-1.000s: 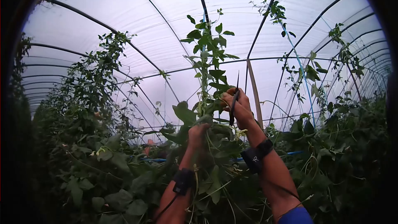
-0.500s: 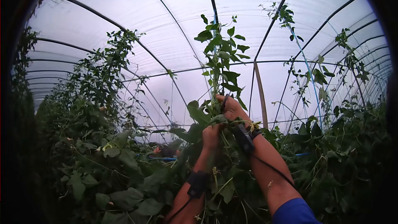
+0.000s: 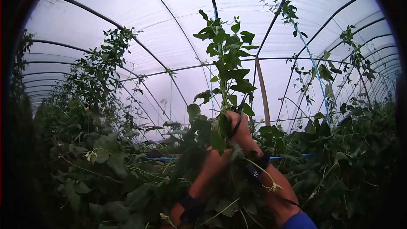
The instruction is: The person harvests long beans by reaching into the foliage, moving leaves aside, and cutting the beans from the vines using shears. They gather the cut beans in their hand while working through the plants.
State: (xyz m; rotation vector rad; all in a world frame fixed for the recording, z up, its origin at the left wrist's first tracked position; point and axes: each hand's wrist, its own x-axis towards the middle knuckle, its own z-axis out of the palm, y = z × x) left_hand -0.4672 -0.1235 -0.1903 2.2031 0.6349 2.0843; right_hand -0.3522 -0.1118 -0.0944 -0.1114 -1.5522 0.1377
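Observation:
A tall climbing bean vine [image 3: 231,59] rises in front of me along a blue string, its leaves fanning out near the top. My right hand [image 3: 241,126] is closed around the vine's stems at the base of the upright bunch. A thin dark curved thing [image 3: 238,121] lies across that hand; I cannot make out what it is. Lower and to the left, my left hand [image 3: 214,162] is blurred and curled among the leaves, with whatever it grips hidden. A pale withered flower [image 3: 274,187] hangs in front of my right forearm.
Dense foliage [image 3: 114,199] fills the lower view on both sides. A blue line [image 3: 292,157] runs across behind the arms. More vines [image 3: 101,68] climb at left and right, one on a blue string [image 3: 316,68]. Dark hoops [image 3: 237,62] and a wooden post [image 3: 263,93] carry the plastic roof.
Both hands have moved lower, the right one sliding down beside the stems and the left one sinking deeper into the leaves. The vine top has shifted slightly left.

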